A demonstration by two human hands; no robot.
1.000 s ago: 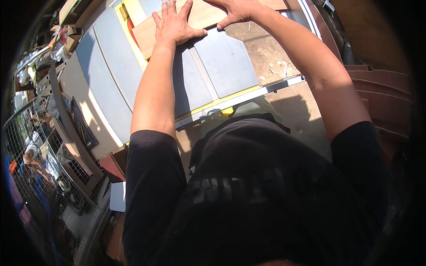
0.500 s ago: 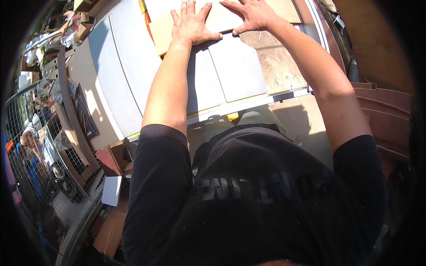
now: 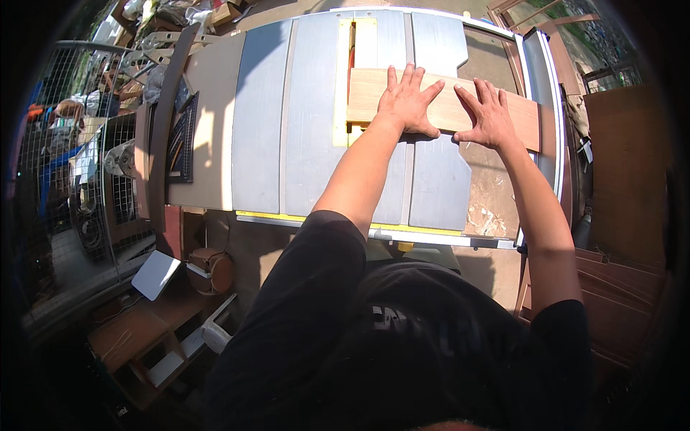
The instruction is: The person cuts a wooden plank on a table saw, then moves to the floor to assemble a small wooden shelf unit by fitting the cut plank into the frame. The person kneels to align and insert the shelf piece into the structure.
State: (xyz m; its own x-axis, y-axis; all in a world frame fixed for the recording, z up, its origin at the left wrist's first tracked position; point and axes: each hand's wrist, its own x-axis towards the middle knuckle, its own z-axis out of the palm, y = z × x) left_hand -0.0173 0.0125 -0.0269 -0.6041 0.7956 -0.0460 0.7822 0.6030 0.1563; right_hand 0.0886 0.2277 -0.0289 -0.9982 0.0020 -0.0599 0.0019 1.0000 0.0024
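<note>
A pale wooden board (image 3: 445, 108) lies flat across a grey table saw top (image 3: 302, 144). My left hand (image 3: 410, 100) presses flat on the board near its left half, fingers spread. My right hand (image 3: 489, 115) lies flat on the board's right half, fingers spread too. The board's left end sits at the yellow insert strip (image 3: 345, 79) in the table, where a thin blade slot runs. Neither hand grips anything; both palms rest on the wood.
A metal fence rail (image 3: 543, 108) runs along the table's right side. A wire mesh fence (image 3: 72, 187) stands at the left, with another person (image 3: 68, 111) beyond it. Wooden boards (image 3: 625, 287) stack at the right. A low wooden bench (image 3: 144, 330) sits lower left.
The view has tilted so the whole saw table now shows. Both hands stay flat on the board, which has moved along the table with them.
</note>
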